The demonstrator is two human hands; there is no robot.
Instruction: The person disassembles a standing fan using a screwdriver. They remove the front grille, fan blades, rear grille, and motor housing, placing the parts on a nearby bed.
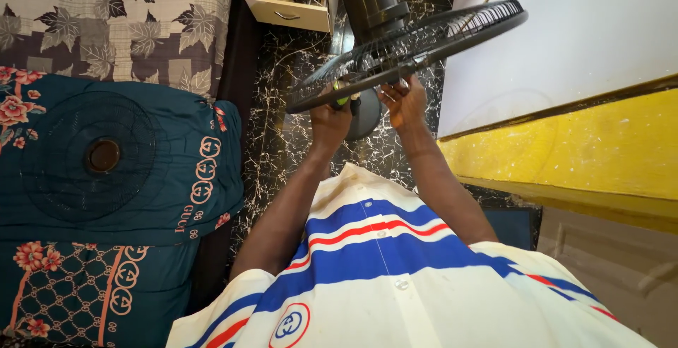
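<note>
Head view, looking down. A black fan (395, 30) stands on the dark marbled floor (282, 122) in front of the person, its rear wire guard (424, 40) tilted and still fixed to the motor housing (374, 2). The left hand (330, 116) is closed round a green-handled tool (342, 97) at the guard's lower rim; the right hand (404, 101) pinches the rim just beside it, fingertips curled over the wires. A second round guard (88, 154) lies flat on the teal bed cover (176, 171), well apart to the left. A small drawer unit (289, 5) stands behind the fan.

Handling, as judged — the guard is probably light and springy: thin wires that bend under a squeeze and offer little friction. The stiffer outer ring looks the better place to hold, as the right hand does. The fan is likely top-heavy at the motor — steadying the rim seems wise.
</note>
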